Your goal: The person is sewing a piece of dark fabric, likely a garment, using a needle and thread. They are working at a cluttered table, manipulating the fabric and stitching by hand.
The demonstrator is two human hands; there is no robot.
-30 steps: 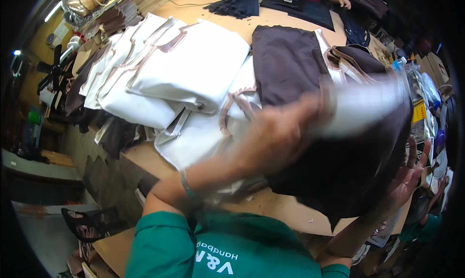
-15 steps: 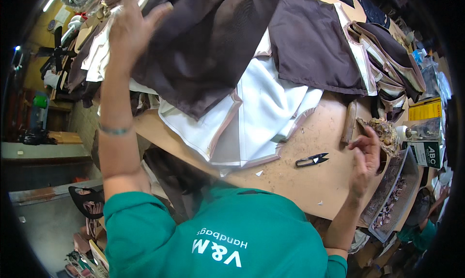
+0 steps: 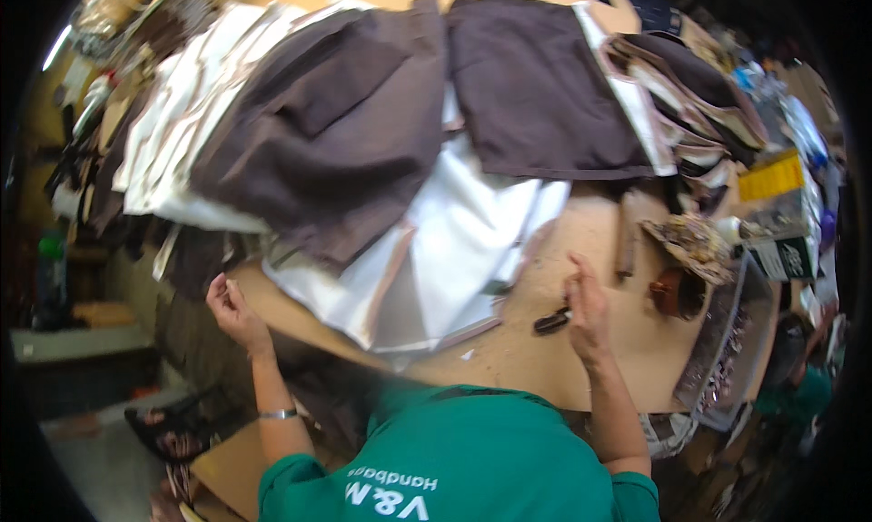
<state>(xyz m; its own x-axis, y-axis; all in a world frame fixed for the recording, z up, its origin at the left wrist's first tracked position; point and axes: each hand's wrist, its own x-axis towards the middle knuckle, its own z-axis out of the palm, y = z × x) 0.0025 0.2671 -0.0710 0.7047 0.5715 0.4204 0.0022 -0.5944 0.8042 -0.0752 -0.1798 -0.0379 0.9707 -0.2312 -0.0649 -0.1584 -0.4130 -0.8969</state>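
Observation:
My left hand (image 3: 238, 317) hovers off the table's near left edge, fingers loosely bent and holding nothing that I can see. Beside it, to the right, lie white fabric pieces (image 3: 454, 240) with brownish-pink edging. A dark brown cloth (image 3: 336, 131) is spread over part of them, and a second dark brown piece (image 3: 545, 95) lies flat to its right. Above the tabletop is my right hand (image 3: 589, 308), blurred, its fingers partly stretched and nothing visible in it. Black thread snips (image 3: 550, 322) lie right beside it, partly hidden by the hand.
A layered stack of white edged pieces (image 3: 173, 149) fills the left. On the right are folded brown pieces (image 3: 699, 86), a wooden stick (image 3: 628, 236), a brown round container (image 3: 677, 293) and a grey tray of scraps (image 3: 727, 358). A person's green sleeve (image 3: 804, 393) shows far right.
My left hand has come down from the brown cloth to the table's near edge. The cloth now lies settled over the white pieces. My right hand has moved left, next to the snips.

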